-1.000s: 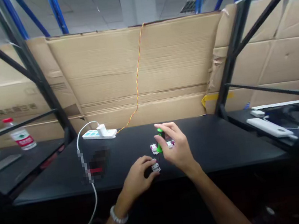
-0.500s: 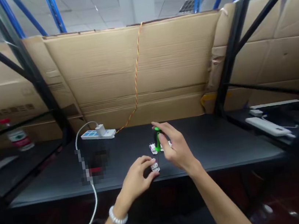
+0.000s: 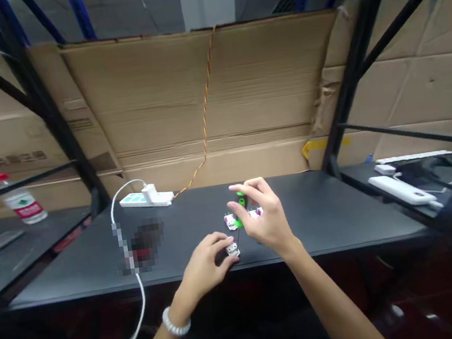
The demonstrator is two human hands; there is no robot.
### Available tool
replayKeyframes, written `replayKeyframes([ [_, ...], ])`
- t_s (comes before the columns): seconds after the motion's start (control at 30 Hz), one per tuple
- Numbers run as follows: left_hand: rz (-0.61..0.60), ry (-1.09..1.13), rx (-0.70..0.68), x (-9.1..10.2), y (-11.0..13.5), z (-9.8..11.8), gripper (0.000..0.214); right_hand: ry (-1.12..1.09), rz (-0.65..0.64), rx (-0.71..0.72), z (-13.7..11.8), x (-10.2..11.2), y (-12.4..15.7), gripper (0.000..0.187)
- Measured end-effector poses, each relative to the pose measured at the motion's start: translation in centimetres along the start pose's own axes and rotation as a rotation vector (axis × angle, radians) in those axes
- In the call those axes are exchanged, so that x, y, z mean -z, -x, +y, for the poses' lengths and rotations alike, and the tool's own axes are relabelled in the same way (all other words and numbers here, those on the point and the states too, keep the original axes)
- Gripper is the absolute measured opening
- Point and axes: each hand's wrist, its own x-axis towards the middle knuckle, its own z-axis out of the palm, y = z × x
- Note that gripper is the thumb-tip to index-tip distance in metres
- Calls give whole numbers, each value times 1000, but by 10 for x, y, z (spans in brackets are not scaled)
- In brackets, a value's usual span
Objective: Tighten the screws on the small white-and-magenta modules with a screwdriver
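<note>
My left hand (image 3: 209,263) pinches a small white plastic block (image 3: 232,249) with purple bits between thumb and fingers at the table's front. My right hand (image 3: 264,217) is curled around a green-and-black screwdriver (image 3: 241,200), thumb and index finger either side of its handle. The tool leans a little, and its thin shaft runs down to the block in my left hand; the tip's exact seat is too small to make out. Behind it lie more white-and-purple blocks (image 3: 230,222), one partly covered by my right hand.
A white power strip (image 3: 146,200) with a plug sits at the back left, its cable (image 3: 143,293) hanging over the front edge. A blurred dark object (image 3: 146,245) lies beside the cable. Cardboard (image 3: 149,101) walls the back. A bottle (image 3: 24,203) stands far left.
My right thumb has moved left off the front of the screwdriver's handle, and the handle's top has shifted slightly right. My left hand keeps the block in nearly the same place.
</note>
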Motion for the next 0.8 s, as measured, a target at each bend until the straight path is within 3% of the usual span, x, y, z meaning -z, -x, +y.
replayKeyframes([
  [0.1, -7, -2, 2, 0, 0, -1, 31, -49, -97, 20, 2, 0, 0, 44],
  [0.3, -4, 2, -9, 0, 0, -1, 29, -19, 26, 34, -1, -4, 2, 30],
  [0.47, -2, 2, -9, -1, 0, -1, 30, -99, -94, 26, -2, -4, 2, 40],
  [0.57, -1, -2, -7, 0, 0, 0, 29, -19, 9, 3, -3, -4, 2, 24],
  [0.63, 6, -4, -3, 0, 0, 1, 28, 1, 39, -19, -3, -4, 2, 24],
  [0.8, 0, 4, -8, 1, 0, 2, 30, -79, -106, -1, -1, -2, 0, 39],
])
